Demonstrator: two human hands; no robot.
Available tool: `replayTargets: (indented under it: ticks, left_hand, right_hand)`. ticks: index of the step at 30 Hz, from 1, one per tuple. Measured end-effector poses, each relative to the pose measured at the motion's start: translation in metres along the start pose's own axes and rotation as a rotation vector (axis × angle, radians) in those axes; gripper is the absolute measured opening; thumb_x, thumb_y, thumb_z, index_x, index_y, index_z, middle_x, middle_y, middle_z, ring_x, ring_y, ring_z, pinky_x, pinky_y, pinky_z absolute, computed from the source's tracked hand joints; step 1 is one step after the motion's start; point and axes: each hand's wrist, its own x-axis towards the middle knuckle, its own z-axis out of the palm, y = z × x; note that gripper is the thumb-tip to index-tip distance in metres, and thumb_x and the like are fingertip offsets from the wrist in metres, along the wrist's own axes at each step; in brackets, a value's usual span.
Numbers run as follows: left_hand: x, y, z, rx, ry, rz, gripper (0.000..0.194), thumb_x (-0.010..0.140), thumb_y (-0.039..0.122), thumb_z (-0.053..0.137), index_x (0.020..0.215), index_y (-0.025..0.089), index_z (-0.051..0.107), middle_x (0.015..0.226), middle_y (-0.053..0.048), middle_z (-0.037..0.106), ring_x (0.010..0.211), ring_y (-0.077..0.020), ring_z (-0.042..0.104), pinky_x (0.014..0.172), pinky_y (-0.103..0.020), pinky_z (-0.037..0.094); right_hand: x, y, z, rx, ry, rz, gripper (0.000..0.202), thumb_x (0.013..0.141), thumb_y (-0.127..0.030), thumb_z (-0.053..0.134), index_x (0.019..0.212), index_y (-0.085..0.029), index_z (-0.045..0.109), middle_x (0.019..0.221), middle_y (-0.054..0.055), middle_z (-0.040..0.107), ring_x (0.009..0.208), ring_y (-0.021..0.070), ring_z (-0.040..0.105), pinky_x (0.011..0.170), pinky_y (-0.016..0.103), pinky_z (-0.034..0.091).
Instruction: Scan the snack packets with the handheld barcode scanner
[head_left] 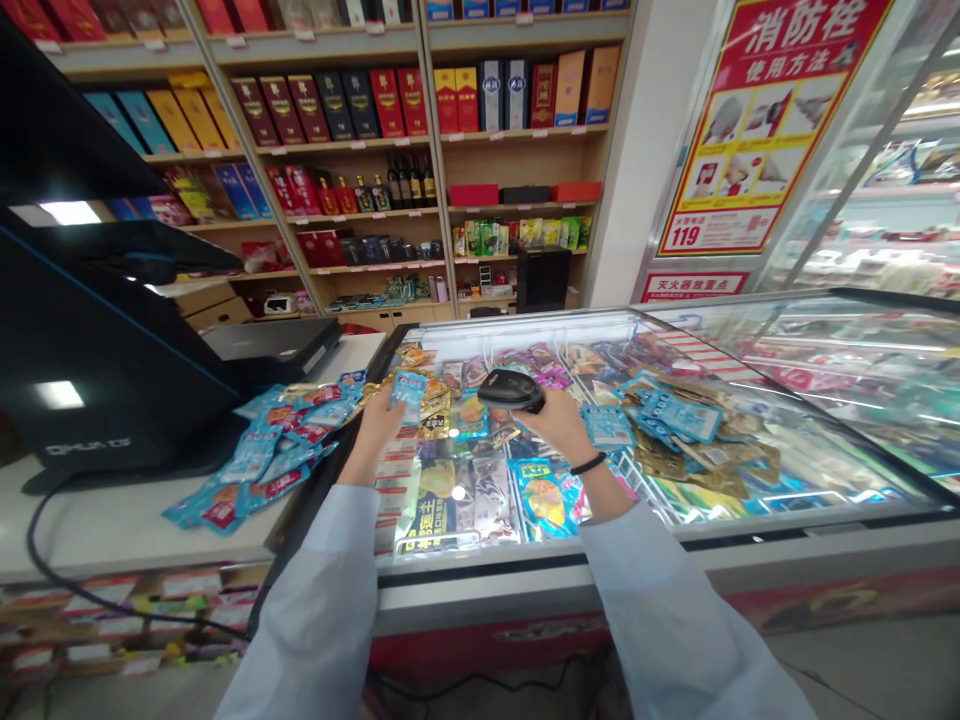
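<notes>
My left hand point(380, 425) grips a small blue snack packet point(408, 392) above the left part of the freezer's glass top. In my right hand point(559, 425) is a black handheld barcode scanner point(510, 388), its head turned towards the packet, with a gap between them. Left of my left hand, a heap of blue and red snack packets point(259, 455) lies on the white counter. Beyond my right wrist, a second pile of blue and gold packets point(679, 420) rests on the glass.
The chest freezer point(495, 590) shows colourful packs under its glass. A black checkout terminal point(105, 370) stands on the counter point(45, 540) at left, its cable point(112, 605) hanging in front. Shelves of boxed goods point(337, 105) line the back, beside a red-and-yellow poster point(772, 120).
</notes>
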Motion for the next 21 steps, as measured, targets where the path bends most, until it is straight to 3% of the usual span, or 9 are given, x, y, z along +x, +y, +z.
replayTargets:
  ticks: [3, 5, 7, 12, 15, 21]
  left_hand:
    - [-0.006, 0.011, 0.024, -0.591, -0.21, -0.136, 0.022, 0.067, 0.015, 0.054, 0.088, 0.019, 0.06, 0.081, -0.005, 0.069, 0.088, -0.0233, 0.066, 0.078, -0.037, 0.053]
    - [-0.012, 0.013, 0.039, -0.788, -0.311, -0.189, 0.021, 0.065, 0.013, 0.057, 0.085, 0.019, 0.06, 0.081, -0.005, 0.07, 0.089, -0.0234, 0.067, 0.078, -0.037, 0.055]
    - [-0.017, 0.012, 0.048, -0.865, -0.332, -0.219, 0.02, 0.066, 0.012, 0.057, 0.084, 0.02, 0.06, 0.082, -0.004, 0.071, 0.091, -0.0238, 0.067, 0.078, -0.038, 0.056]
    - [-0.027, 0.007, 0.058, -0.931, -0.218, -0.293, 0.01, 0.081, 0.018, 0.05, 0.087, 0.02, 0.058, 0.089, -0.002, 0.071, 0.096, -0.021, 0.067, 0.083, -0.036, 0.055]
    - [-0.03, 0.007, 0.06, -0.972, -0.144, -0.301, 0.009, 0.083, 0.025, 0.054, 0.089, 0.02, 0.058, 0.094, -0.004, 0.071, 0.098, -0.0217, 0.066, 0.082, -0.036, 0.056]
    - [-0.019, -0.001, 0.057, -1.057, 0.162, -0.273, 0.01, 0.083, 0.023, 0.057, 0.093, 0.021, 0.057, 0.099, -0.002, 0.07, 0.096, -0.0151, 0.067, 0.085, -0.031, 0.055]
  right_hand:
    - [-0.001, 0.001, 0.0, 0.002, 0.013, -0.008, 0.026, 0.069, -0.041, 0.066, 0.08, -0.018, 0.071, 0.077, 0.01, 0.073, 0.08, 0.028, 0.068, 0.059, 0.027, 0.041]
    - [-0.001, 0.001, 0.001, 0.004, 0.015, -0.017, 0.026, 0.069, -0.041, 0.066, 0.081, -0.018, 0.071, 0.077, 0.009, 0.073, 0.079, 0.0273, 0.068, 0.06, 0.027, 0.042]
    - [-0.001, 0.003, 0.001, -0.006, 0.017, -0.017, 0.026, 0.069, -0.041, 0.067, 0.081, -0.018, 0.071, 0.077, 0.009, 0.073, 0.079, 0.027, 0.068, 0.06, 0.027, 0.042]
    - [-0.003, 0.002, 0.001, -0.018, 0.016, -0.031, 0.026, 0.07, -0.041, 0.066, 0.081, -0.018, 0.071, 0.077, 0.01, 0.073, 0.08, 0.0275, 0.068, 0.061, 0.027, 0.042]
    - [-0.004, -0.001, -0.001, -0.016, 0.007, -0.026, 0.027, 0.07, -0.042, 0.066, 0.08, -0.018, 0.071, 0.076, 0.01, 0.072, 0.079, 0.0274, 0.068, 0.059, 0.027, 0.04]
    - [-0.004, -0.001, -0.004, -0.019, 0.023, -0.018, 0.025, 0.07, -0.039, 0.066, 0.081, -0.018, 0.071, 0.078, 0.01, 0.073, 0.08, 0.0271, 0.068, 0.06, 0.027, 0.041]
